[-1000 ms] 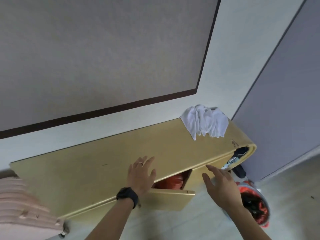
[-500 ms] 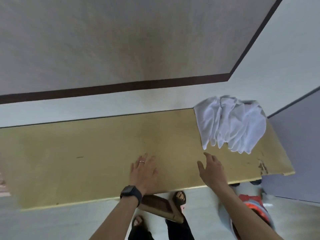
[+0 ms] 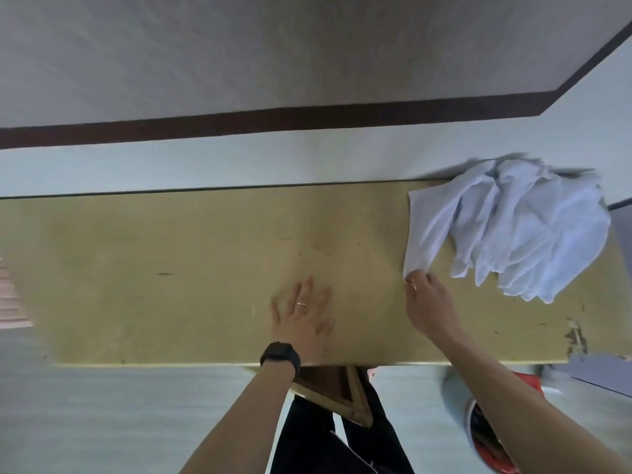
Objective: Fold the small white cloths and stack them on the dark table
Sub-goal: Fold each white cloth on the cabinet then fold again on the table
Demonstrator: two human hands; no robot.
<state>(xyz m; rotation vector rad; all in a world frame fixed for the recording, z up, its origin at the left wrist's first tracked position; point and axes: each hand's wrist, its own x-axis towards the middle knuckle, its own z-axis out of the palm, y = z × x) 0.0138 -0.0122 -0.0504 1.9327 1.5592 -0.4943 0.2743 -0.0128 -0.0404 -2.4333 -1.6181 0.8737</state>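
A crumpled heap of small white cloths [image 3: 509, 227] lies at the right end of a yellowish wooden cabinet top [image 3: 205, 261], against the wall. My right hand [image 3: 429, 306] pinches the near left corner of the leftmost cloth in that heap. Flat on the bare wood near the front edge rests my left hand [image 3: 302, 319], fingers spread, holding nothing, with a black watch on its wrist. No dark table is in view.
The pale wall [image 3: 273, 159] with a dark stripe runs right behind the top. An open cabinet door [image 3: 338, 395] juts out below the front edge by my legs. A red and white container [image 3: 485, 436] stands on the floor at the right. Chipped veneer marks the right front corner.
The camera has tipped down over the cabinet top. My right hand has reached right and forward from the front edge and taken hold of a cloth corner. My left hand stays flat.
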